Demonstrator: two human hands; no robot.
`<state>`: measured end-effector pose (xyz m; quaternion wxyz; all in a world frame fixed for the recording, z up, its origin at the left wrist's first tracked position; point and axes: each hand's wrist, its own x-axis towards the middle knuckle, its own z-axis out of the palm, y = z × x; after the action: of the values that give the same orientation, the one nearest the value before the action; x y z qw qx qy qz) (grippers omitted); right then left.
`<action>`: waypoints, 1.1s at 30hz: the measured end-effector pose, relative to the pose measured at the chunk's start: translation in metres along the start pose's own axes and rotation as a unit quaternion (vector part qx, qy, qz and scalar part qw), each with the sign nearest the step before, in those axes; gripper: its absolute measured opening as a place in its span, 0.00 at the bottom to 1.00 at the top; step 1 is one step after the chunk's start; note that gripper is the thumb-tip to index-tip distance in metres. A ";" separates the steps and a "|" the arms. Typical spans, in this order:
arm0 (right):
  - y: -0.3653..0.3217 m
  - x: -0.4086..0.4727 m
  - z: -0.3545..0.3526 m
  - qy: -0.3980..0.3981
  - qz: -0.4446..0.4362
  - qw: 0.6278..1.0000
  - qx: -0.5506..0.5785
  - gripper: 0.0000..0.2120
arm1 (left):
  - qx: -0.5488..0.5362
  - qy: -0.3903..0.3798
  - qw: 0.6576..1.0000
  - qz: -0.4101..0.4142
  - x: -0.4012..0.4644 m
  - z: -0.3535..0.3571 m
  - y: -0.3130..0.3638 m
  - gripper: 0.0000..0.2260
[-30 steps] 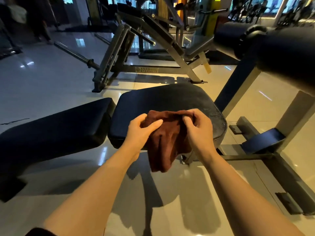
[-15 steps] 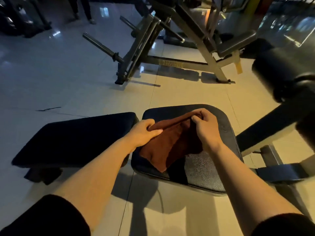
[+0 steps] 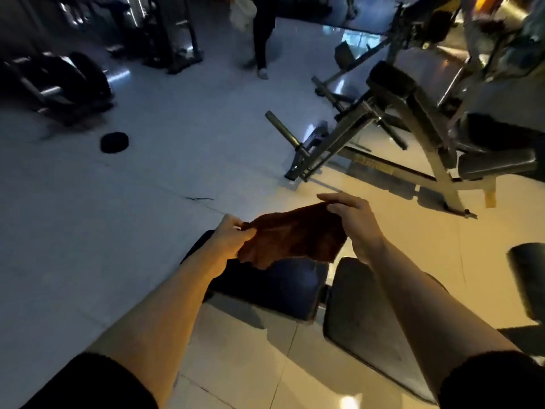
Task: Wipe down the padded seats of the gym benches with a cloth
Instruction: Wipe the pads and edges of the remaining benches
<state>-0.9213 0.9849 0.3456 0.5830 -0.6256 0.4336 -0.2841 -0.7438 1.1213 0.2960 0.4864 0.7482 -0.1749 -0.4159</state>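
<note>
Brown cloth [image 3: 292, 236], crumpled & part-unfolded, stretched in the air betw. both hands, above the back pad [image 3: 274, 283] of the bench, not touching it. Left hand [image 3: 231, 236] fingers pinch its left corner; right hand [image 3: 352, 221] fingers grip its right edge. Seat pad [image 3: 362, 329] lies just right of the back pad.

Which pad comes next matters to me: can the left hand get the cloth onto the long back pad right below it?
Probably yes. The left hand pinches the cloth just above the back pad, and nothing lies between them.
</note>
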 end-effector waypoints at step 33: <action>-0.212 0.294 0.576 -0.220 -0.068 0.972 -0.050 0.13 | 0.015 0.204 0.969 0.138 0.248 -0.577 0.114 0.11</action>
<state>-0.2444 0.9940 0.4165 0.6117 -0.7289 0.2647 -0.1563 -0.1235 1.2393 0.3876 0.5537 0.7928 -0.1797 -0.1806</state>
